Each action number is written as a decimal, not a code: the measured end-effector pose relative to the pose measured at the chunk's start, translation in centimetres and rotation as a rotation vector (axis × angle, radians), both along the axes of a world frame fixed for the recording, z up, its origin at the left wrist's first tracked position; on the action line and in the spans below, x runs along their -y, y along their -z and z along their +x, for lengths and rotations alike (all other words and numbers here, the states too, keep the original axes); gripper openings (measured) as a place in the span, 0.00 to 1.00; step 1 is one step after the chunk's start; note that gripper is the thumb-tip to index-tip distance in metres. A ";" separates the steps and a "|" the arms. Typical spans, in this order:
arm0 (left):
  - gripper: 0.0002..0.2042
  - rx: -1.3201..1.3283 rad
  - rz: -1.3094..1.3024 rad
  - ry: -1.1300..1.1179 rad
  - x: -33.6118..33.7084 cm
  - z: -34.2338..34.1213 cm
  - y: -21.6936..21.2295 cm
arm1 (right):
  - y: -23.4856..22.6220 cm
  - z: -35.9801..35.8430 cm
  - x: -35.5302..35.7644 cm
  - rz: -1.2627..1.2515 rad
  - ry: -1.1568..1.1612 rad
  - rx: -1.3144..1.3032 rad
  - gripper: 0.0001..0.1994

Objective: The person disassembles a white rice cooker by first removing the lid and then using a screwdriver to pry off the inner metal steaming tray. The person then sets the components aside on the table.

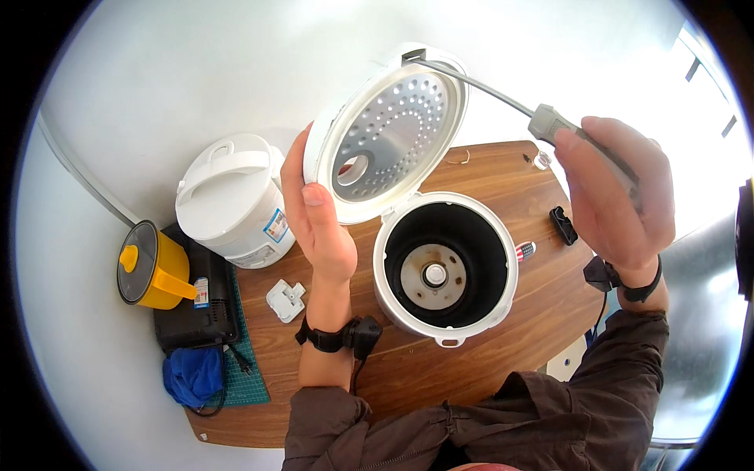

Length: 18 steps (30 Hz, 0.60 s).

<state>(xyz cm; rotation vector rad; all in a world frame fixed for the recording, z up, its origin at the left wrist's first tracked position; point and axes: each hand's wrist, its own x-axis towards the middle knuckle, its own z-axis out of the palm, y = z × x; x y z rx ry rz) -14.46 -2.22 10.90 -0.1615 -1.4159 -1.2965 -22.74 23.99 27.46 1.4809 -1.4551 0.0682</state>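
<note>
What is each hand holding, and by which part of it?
The left hand holds the lid by its left edge; the right hand holds the screwdriver by its handle.

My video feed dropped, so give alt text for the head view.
The right hand holds a screwdriver, its tip at a slot on the edge of a raised lid, which the left hand grips. The open rice cooker below, dark inside, stands on a wooden table; a closed white cooker and a yellow lidded pot are to its left.

Grey screwdriver [543, 121] at raised white lid [397, 129]
</note>
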 end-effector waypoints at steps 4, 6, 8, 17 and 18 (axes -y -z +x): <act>0.32 0.007 0.016 -0.003 0.2 0.2 0.1 | -0.2 -0.3 0.2 0.084 -0.134 0.172 0.27; 0.34 0.015 -0.007 -0.026 0.1 -0.1 0.1 | -1.3 -1.0 0.0 0.163 -0.256 0.304 0.29; 0.34 0.023 -0.008 -0.019 -0.6 -0.5 0.1 | -2.5 -1.1 -0.4 0.267 -0.323 0.426 0.29; 0.32 -0.018 -0.005 0.014 -0.2 -0.4 0.1 | -1.5 -4.4 3.2 0.257 -0.765 0.760 0.18; 0.32 -0.021 -0.014 0.007 -0.1 -0.4 0.2 | -1.8 -4.6 3.2 0.237 -0.773 0.778 0.18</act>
